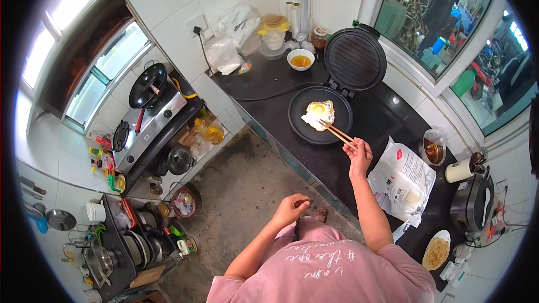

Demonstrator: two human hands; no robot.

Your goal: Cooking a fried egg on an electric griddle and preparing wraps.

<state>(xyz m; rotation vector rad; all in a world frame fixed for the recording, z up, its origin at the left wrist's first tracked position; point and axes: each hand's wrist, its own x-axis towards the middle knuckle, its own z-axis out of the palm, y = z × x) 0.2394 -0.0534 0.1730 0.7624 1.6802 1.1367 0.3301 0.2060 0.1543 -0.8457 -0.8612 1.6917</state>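
Note:
In my right hand point(358, 155) is a pair of wooden chopsticks point(338, 132). Their tips touch a fried egg point(318, 113) with browned edges, which lies in the lower pan of a round electric griddle point(297, 124). The griddle's ridged lid point(356, 59) is raised on its hinge at the back. My left hand point(292, 209) hangs over the floor in front of my body, away from the counter. Its fingers are loosely curled with a gap to the thumb, and nothing shows in it.
Behind the griddle stands a white bowl of yellow-orange liquid point(300, 59). Right of my forearm lies a printed plastic package point(404, 176), near a tub of dark sauce point(433, 149), a rice cooker point(471, 202) and a plate with a flatbread point(436, 250). A black cord point(269, 96) crosses the counter. A wok point(147, 86) sits on the stove at left.

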